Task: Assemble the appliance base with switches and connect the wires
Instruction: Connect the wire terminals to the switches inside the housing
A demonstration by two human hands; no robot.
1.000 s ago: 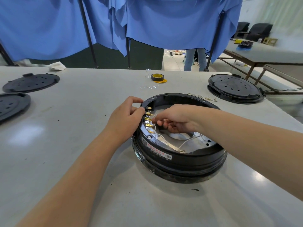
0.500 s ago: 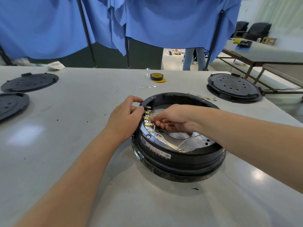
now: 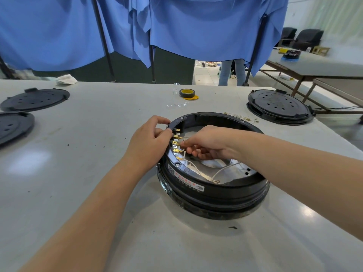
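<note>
Here, head view, the only view supplied.

Item: round black plastic appliance base (image 3: 214,185), open side up, resting on the pale grey surface (image 3: 98,154) just ahead of the person, centre-right of frame. A silver metal plate shows inside the ring.

Item: row of brass spade terminals (image 3: 175,143), mounted on the inner left wall of the base. The row runs along the curve of the rim, near to far; each tab points inward toward the middle of the base.

Item: thin white wires (image 3: 222,170), lying across the metal plate, with one run leading up to the terminals.

Left hand (image 3: 149,140): outside the ring, fingers curled over the rim beside the terminal row, gripping and steadying it.

Right hand (image 3: 206,143): reaching in from the right over the ring, fingertips drawn together in a pinching grip on a wire end right at the terminals. The connector itself is too small to make out.

Governing relation: the terminals lie to the left of the right-hand grip, touching or just beside it, so a push-on probably travels leftward along the tab's axis, against the bracing left hand. Right hand is the nearer working hand.

Elsewhere on the surface: black perforated discs (image 3: 35,99), a black-and-yellow tape roll (image 3: 187,93), a second black base (image 3: 279,107).
</note>
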